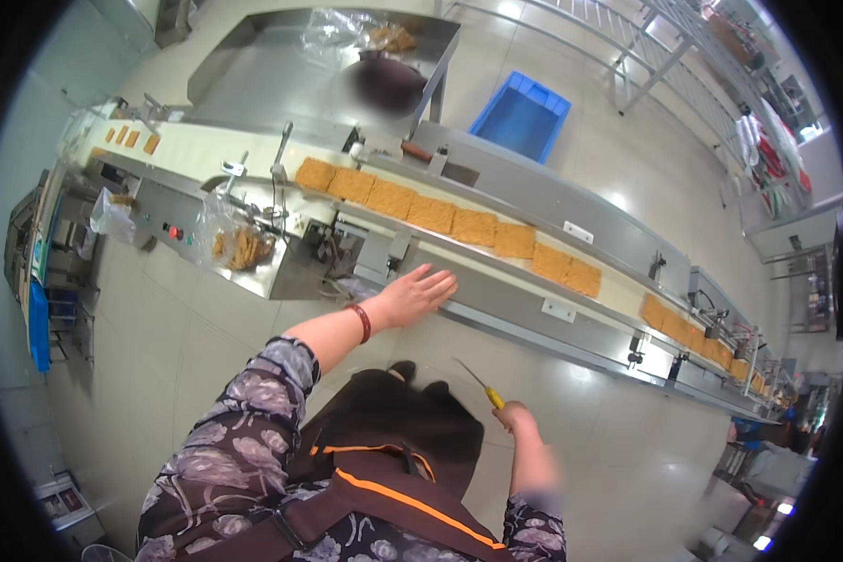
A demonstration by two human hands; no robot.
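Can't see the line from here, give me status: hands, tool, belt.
Left hand flat on conveyor's metal side rail. Right hand grips yellow-handled screwdriver, clear of the line. Noodle blocks in a row on belt.

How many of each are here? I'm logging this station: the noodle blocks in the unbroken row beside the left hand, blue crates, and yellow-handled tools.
noodle blocks in that row: 8
blue crate: 1
yellow-handled tool, held in the right hand: 1
Total: 10
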